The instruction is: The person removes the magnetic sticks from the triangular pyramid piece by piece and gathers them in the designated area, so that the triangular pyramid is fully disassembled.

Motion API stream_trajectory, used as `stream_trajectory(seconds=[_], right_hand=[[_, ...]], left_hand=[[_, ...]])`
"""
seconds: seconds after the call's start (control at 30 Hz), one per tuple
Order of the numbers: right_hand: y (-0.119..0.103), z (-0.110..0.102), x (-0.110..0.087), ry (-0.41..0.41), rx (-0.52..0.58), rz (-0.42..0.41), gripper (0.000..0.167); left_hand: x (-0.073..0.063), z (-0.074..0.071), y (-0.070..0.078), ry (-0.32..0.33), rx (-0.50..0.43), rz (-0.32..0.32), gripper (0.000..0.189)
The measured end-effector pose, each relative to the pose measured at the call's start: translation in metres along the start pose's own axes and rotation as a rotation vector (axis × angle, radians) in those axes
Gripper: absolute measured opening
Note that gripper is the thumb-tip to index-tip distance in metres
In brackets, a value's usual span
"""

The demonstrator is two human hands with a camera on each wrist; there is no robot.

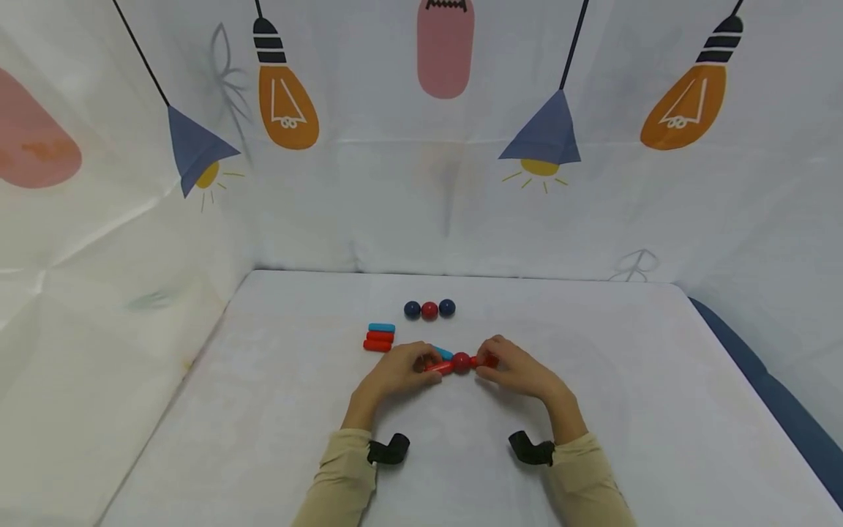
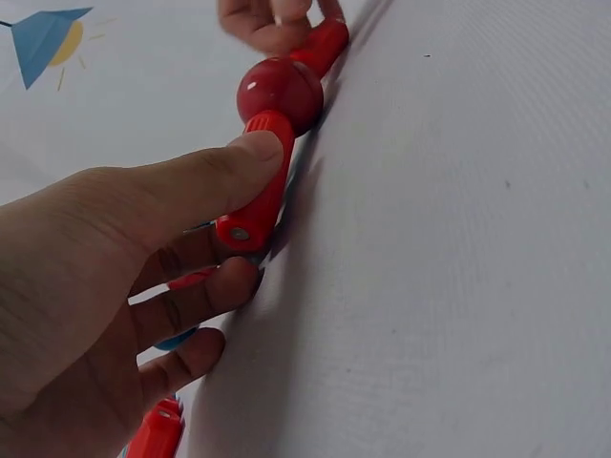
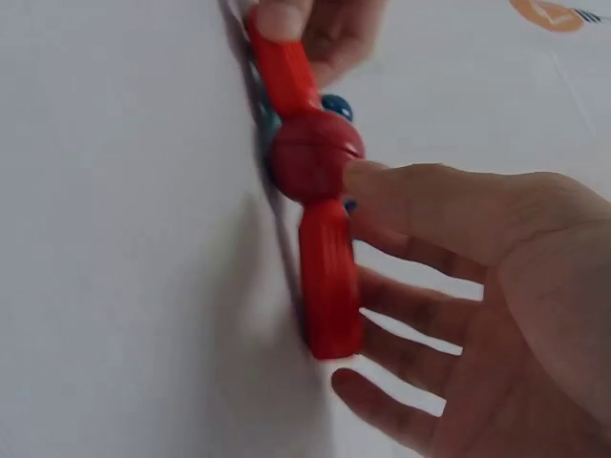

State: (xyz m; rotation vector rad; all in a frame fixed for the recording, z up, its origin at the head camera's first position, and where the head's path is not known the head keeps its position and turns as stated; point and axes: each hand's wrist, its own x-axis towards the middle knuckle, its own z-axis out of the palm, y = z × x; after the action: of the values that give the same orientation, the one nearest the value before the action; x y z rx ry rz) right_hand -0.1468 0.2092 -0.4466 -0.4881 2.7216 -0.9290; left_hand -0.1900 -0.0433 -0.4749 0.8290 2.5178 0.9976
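A red ball (image 1: 461, 362) joins two red magnetic rods, one on each side. My left hand (image 1: 399, 369) pinches the left rod (image 2: 269, 181), thumb on top; a metal tip shows at that rod's end. On the other side, my right hand (image 1: 520, 369) holds the right rod (image 3: 327, 286) with its thumb near the ball and its fingers behind the rod. A light blue rod (image 1: 443, 353) lies just behind the ball, partly hidden by my left hand. Whether it touches the ball I cannot tell.
Left of the hands lie a light blue rod (image 1: 382, 328) and two red rods (image 1: 378, 345) side by side. Farther back, a red ball (image 1: 429, 311) sits between two dark blue balls (image 1: 412, 310). A printed cloth (image 1: 395, 205) hangs behind the white table (image 1: 276, 410).
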Motion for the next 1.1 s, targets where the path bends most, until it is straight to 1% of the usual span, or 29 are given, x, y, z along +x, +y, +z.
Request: stream_trajectory(seconds=[0.13, 0.2, 0.33, 0.47, 0.57, 0.63, 0.7, 0.8, 0.9, 0.97, 1.03, 1.1], right_hand=[[-0.002, 0.013, 0.01, 0.038, 0.047, -0.005, 0.03], [-0.004, 0.019, 0.013, 0.05, 0.044, -0.001, 0.034], [-0.006, 0.026, 0.015, 0.078, 0.0, -0.034, 0.034], [-0.009, 0.025, 0.015, 0.091, -0.023, -0.038, 0.029], [-0.01, 0.024, 0.015, 0.094, -0.017, -0.014, 0.028], [-0.01, 0.024, 0.016, 0.094, -0.009, 0.012, 0.028], [-0.009, 0.025, 0.016, 0.087, 0.003, 0.038, 0.028], [-0.009, 0.027, 0.017, 0.077, 0.003, 0.064, 0.028], [-0.01, 0.028, 0.017, 0.083, -0.01, 0.063, 0.028], [-0.011, 0.028, 0.017, 0.094, -0.019, 0.053, 0.028], [-0.011, 0.028, 0.018, 0.102, -0.03, 0.047, 0.028], [-0.011, 0.028, 0.018, 0.105, -0.042, 0.045, 0.028]], left_hand=[[0.001, 0.002, -0.002, 0.007, 0.024, 0.029, 0.02], [0.001, 0.002, -0.002, 0.01, 0.049, 0.048, 0.02], [0.0, 0.001, -0.002, 0.008, 0.077, 0.101, 0.021], [-0.001, -0.002, -0.005, -0.023, 0.036, 0.133, 0.02], [-0.003, -0.008, -0.008, -0.047, -0.006, 0.122, 0.019], [-0.007, -0.014, -0.011, -0.04, -0.027, 0.104, 0.02], [-0.012, -0.023, -0.016, 0.002, -0.05, 0.085, 0.021], [-0.025, -0.038, -0.027, 0.103, -0.06, 0.048, 0.023], [-0.037, -0.052, -0.04, 0.215, -0.071, 0.018, 0.023], [-0.042, -0.058, -0.049, 0.275, -0.081, 0.003, 0.022], [-0.046, -0.061, -0.057, 0.311, -0.077, -0.002, 0.021], [-0.047, -0.062, -0.063, 0.317, -0.07, -0.012, 0.02]])
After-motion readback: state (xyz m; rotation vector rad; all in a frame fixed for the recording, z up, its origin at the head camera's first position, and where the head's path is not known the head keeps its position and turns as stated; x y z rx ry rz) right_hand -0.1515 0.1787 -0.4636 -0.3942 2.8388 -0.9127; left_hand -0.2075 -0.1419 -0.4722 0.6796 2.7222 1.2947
